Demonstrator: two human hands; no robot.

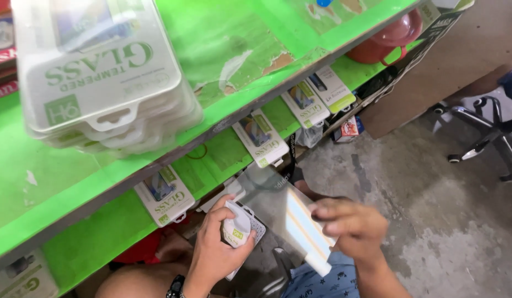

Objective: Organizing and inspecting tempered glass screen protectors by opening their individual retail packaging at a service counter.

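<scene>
A stack of clear plastic screen-protector cases (104,77) sits closest on the green shelf (223,33). Below, the left hand (220,251) grips a small white packet (236,226); the right hand (349,223) pinches a glass sheet (272,201), its long axis slanting between them.

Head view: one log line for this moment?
left hand: holds white case | right hand: holds glass sheet | green shelf above

Left hand (220,251) holds a white pack (237,225); right hand (349,223) holds a glass sheet (278,207).
</scene>
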